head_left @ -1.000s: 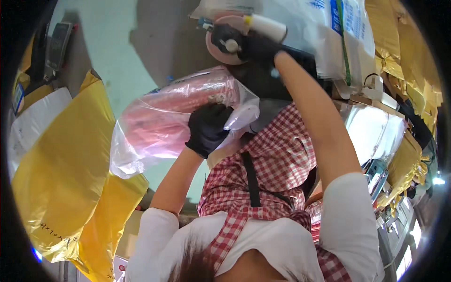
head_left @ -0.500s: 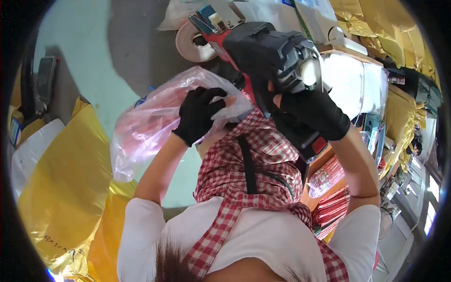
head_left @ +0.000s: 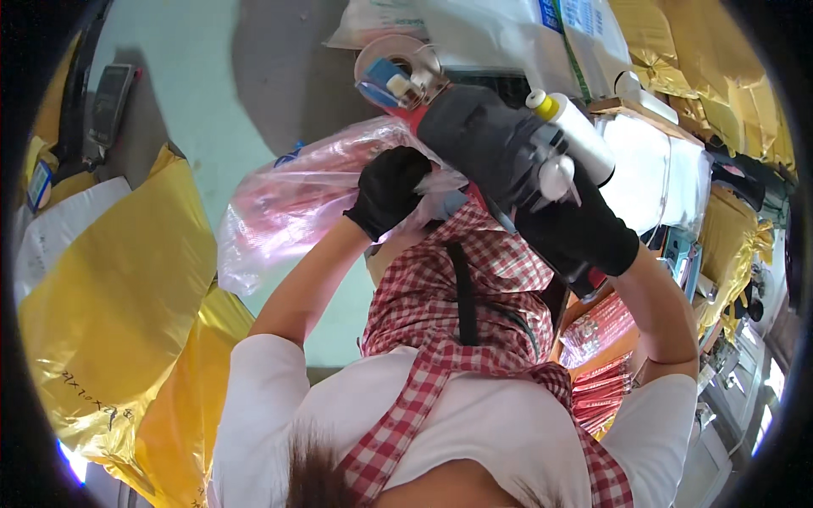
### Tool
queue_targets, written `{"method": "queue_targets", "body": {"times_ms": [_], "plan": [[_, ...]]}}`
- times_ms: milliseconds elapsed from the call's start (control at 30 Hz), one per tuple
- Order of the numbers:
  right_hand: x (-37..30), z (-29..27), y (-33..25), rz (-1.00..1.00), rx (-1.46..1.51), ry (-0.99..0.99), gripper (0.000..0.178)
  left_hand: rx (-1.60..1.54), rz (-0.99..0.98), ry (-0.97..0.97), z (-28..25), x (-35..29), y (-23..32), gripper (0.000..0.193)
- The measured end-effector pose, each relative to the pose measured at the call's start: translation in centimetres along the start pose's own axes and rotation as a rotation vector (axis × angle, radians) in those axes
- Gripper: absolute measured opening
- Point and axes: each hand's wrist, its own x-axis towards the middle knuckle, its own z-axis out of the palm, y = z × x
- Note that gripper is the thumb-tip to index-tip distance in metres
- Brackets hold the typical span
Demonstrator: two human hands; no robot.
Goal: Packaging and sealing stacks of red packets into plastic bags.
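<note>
Greenish surface (head_left: 182,93); black-red tool (head_left: 478,127), long axis pointing upper left.

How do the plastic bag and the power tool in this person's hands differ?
The plastic bag is see-through and crumpled; the power tool is mostly black and rigid-looking. The left hand grips the bag, the right hand the tool. Both are held by a black-gloved hand.

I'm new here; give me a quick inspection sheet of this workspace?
Surface: pale green surface, partly shadowed.
Things in use: clear plastic bag with pinkish contents; red-and-black tool.
Clutter: yellow sacks at left; a roll beyond the tool's tip.
Hands: gloved left hand grips the bag's end; gloved right hand holds the tool.
Cables: none clearly made out.
Surroundings: white sacks ahead; red packs at right.
</note>
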Motion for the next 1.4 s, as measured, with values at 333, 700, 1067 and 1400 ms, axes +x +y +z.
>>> {"method": "queue_targets", "body": {"times_ms": [333,700,1067,1400], "plan": [[1.3,-0.8,-1.1,0.379,0.188,0.167,0.015,0.124,-0.139,-0.153,-5.7,0.9,4.0,0.053],[2.6,3.5,-4.0,0.292,0.571,0.113,0.01,0.195,-0.023,-0.243,-9.7,-4.1,0.2,0.032],[4.7,11.5,-4.2,0.318,0.871,0.165,0.008,0.715,-0.252,-0.411,-16.2,-10.0,0.2,0.031],[4.1,14.7,-5.4,0.384,0.46,0.292,0.011,0.449,-0.077,-0.206,-19.1,-11.8,-3.1,0.019]]}}
